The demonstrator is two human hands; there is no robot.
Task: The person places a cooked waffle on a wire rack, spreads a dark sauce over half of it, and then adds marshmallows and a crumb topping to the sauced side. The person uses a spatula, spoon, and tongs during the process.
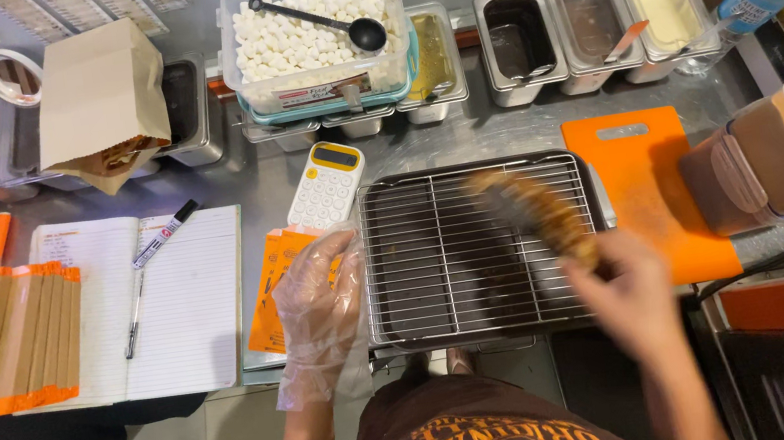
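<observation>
Over the wire rack (456, 242) my right hand (629, 295) grips a fried skewered snack (532, 212); gloved left hand (317, 300) rests open, ready to steady an orange sleeve (271, 296).

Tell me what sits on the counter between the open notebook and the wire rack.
In the head view, a yellow and white calculator and orange paper sleeves lie between the notebook and wire rack; the gloved left hand rests there.

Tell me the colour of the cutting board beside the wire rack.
Orange. The cutting board lies right of the wire rack, seen in the head view.
</observation>
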